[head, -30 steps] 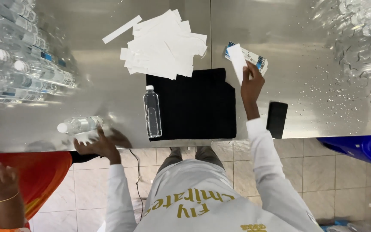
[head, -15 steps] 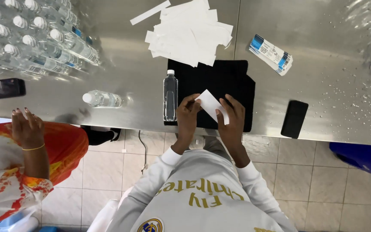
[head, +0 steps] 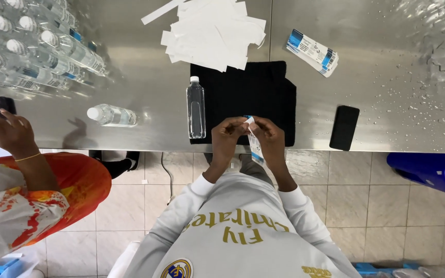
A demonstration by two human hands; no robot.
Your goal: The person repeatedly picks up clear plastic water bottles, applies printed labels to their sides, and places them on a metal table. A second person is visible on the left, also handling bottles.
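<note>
Label strip (head: 254, 141), white with a blue end, is pinched between both hands just over the near edge of the steel tabletop (head: 387, 77) and its black cloth (head: 263, 92). It looks thin, light and floppy, likely sticky-backed, so best held by its edges. The left hand (head: 228, 138) nips its top corner with fingertips pressed together; the right hand (head: 271, 140) pinches beside it, the strip hanging below. A clear bottle (head: 195, 108) lies just left.
</note>
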